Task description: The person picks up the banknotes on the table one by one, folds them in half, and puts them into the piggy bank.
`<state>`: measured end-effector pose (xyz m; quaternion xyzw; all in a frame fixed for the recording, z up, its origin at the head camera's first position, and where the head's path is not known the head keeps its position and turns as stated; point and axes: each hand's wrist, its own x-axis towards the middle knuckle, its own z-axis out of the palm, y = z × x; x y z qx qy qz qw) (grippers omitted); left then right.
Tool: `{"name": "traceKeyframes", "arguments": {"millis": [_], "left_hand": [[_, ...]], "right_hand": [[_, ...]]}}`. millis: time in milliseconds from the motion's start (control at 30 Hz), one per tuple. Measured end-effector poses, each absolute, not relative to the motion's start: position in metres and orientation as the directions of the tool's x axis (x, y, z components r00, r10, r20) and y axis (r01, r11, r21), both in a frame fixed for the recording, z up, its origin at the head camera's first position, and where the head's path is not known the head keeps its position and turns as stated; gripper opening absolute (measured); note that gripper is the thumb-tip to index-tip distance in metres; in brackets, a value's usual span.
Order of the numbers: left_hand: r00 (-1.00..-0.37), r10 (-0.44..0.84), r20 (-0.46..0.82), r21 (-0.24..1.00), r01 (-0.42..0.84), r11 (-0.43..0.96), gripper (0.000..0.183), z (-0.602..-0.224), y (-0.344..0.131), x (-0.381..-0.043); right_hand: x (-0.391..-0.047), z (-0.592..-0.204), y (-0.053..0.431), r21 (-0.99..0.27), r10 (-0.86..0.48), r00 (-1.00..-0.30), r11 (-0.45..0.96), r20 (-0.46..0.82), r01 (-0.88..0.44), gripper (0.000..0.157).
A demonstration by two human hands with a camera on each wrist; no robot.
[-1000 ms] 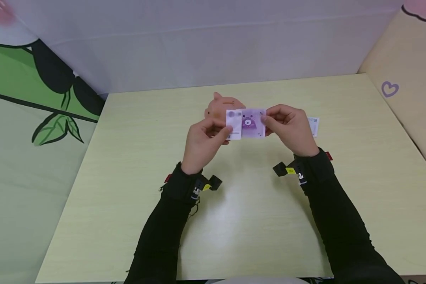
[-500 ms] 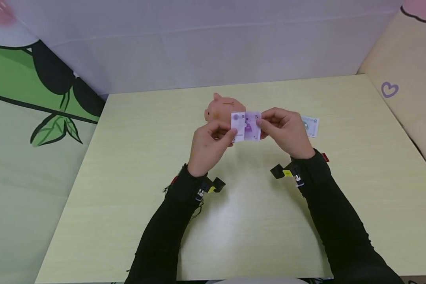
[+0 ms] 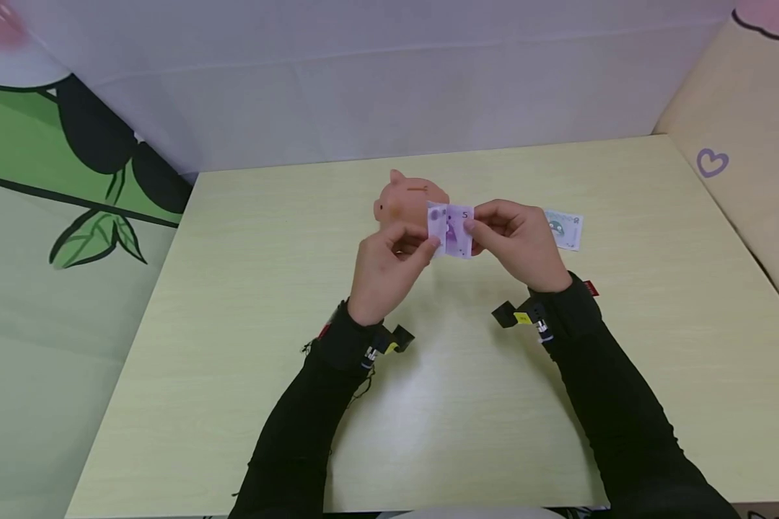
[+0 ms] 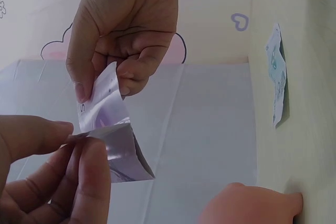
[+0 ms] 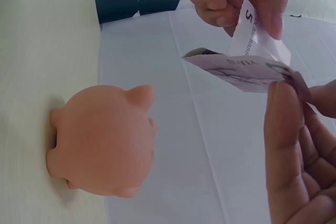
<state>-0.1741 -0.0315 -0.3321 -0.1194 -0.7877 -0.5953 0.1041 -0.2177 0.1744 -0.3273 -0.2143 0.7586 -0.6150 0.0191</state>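
Purple note (image 3: 452, 231) held in the air above the table (image 3: 234, 288), between both hands, just in front of the piggy bank (image 3: 407, 200). Left hand (image 3: 389, 270) pinches the note's left end between thumb and fingers; right hand (image 3: 522, 241) pinches the right end the same way. Both ends are drawn toward each other, so the note is bent into a V-shaped fold, crease running roughly front to back.

Bank lies just beyond the note, slightly left of it, slot on top; left hand sits nearer to it than the right. Note does not touch the bank.

A second, greenish note (image 3: 563, 228) lies flat on the table, just beyond the right hand.
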Motion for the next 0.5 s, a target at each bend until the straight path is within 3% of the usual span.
{"name": "traceKeyframes", "arguments": {"millis": [500], "left_hand": [[-0.938,0.035,0.345,0.902,0.342,0.264,0.014,-0.329,-0.012,-0.197]], "right_hand": [[-0.251,-0.322,0.185,-0.939,-0.407,-0.883,0.140,0.234,-0.313,0.020]]}}
